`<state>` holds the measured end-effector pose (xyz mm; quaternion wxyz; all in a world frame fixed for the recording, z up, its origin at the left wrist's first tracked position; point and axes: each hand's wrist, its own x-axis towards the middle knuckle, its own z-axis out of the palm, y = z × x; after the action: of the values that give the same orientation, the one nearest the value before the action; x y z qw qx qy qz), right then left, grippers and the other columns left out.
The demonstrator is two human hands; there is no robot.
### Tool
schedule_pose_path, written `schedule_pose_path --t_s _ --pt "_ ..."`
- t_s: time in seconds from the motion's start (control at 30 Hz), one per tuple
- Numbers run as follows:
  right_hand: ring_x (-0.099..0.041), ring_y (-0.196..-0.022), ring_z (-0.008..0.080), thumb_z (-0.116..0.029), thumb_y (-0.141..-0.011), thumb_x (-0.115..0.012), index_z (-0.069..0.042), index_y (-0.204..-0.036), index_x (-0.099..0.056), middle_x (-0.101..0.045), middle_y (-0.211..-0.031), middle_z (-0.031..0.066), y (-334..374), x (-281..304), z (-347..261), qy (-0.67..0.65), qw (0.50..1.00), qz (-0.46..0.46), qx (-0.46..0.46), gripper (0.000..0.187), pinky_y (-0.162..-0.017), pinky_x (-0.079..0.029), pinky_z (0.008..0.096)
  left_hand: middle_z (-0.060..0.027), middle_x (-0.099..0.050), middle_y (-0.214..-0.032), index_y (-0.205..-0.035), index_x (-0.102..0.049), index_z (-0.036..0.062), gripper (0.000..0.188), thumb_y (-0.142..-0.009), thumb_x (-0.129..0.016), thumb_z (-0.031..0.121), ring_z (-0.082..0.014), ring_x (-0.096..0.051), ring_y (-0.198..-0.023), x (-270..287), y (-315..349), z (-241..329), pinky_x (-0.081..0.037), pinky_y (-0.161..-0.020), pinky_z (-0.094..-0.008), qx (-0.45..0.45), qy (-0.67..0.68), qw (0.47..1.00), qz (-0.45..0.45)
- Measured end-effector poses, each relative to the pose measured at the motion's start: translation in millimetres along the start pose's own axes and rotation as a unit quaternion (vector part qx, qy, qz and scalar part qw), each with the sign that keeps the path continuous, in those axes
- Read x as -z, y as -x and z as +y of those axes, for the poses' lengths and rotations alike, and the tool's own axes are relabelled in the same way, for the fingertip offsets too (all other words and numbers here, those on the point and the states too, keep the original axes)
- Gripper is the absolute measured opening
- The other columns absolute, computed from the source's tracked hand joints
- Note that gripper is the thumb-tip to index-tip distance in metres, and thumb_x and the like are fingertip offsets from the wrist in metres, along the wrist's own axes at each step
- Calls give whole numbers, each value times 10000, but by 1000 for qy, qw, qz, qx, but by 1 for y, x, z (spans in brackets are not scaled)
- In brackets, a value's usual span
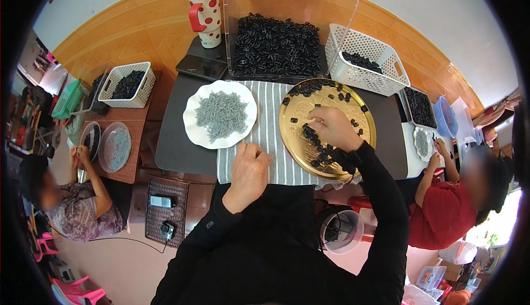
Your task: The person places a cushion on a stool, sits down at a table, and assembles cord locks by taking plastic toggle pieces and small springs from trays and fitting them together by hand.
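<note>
The person's left hand (249, 168) rests on the striped cloth (268, 98), just right of and below the white plate (190, 120). Its fingers are curled in toward the palm; whether they pinch anything, I cannot tell. The plate has a wavy rim and carries a heap of small grey-green rods (222, 116). Part of it lies over the cloth, the rest on the dark desk (179, 156).

The right hand (331, 126) is over the gold tray (292, 142), its fingers drawn together and pointing left. Whether a piece sits between the fingertips, I cannot tell. Small black pieces (310, 134) lie in the tray below the hand, in a loose cluster toward the near edge, and more are scattered along its far and right sides. The tray partly covers the cloth's right side.

Behind the cloth stands a clear bin (287, 1) with a large pile of the same sort of black pieces. Right of it, a white basket (361, 80) holds more. To the bin's left are a dotted tumbler (210, 22) with a red lid and, nearer, a dark phone (201, 67) lying flat.

At the left, a person in a patterned top (91, 214) works beside a brown desk (138, 125); at the right, another sits in a red shirt (447, 214).
</note>
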<state>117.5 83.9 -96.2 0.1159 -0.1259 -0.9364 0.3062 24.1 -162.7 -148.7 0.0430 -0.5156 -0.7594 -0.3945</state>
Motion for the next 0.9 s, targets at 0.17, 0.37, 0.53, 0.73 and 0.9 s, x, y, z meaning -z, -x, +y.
schedule_pose_path --t_s 0.17,0.37,0.53,0.73,0.9 --pt "-614 -765 367 -100 -766 -635 -32 -936 -680 -611 -816 194 -21 -27 0 120 992 -6 39 189 -690 -479 441 -126 -536 -829 -771 -616 -17 65 -722 -654 -39 -327 -497 -819 -2 -6 -3 -423 -709 -398 10 28 999 22" --pt "-604 -759 375 -44 -757 -640 -30 -874 -664 -578 -820 186 -22 -39 -2 150 988 -5 35 121 -692 -472 448 -135 -531 -829 -789 -616 -32 54 -742 -637 -46 -333 -497 -820 -8 -8 -2 -423 -711 -402 -4 32 999 34" --pt "-609 -813 368 -50 -758 -625 -16 -803 -654 -585 -876 190 -21 -23 12 -26 995 -81 -43 64 -727 -478 443 -145 -549 -861 -852 -639 -41 91 -761 -628 -49 -339 -511 -840 -8 -7 -1 -433 -714 -404 -18 26 998 53" --pt "-602 -838 354 -79 -755 -667 -32 -806 -672 -572 -867 179 2 -7 1 100 993 -61 6 70 -739 -484 427 -148 -544 -880 -877 -638 -41 124 -753 -637 -38 -333 -511 -836 -7 -3 -1 -435 -720 -406 -17 50 996 65" --pt "-602 -858 360 -78 -757 -665 -45 -858 -676 -558 -876 176 14 -17 -6 145 988 -28 36 108 -737 -487 431 -144 -548 -887 -878 -634 -38 132 -746 -648 -41 -326 -516 -840 -6 -2 9 -440 -718 -395 -27 67 995 65"
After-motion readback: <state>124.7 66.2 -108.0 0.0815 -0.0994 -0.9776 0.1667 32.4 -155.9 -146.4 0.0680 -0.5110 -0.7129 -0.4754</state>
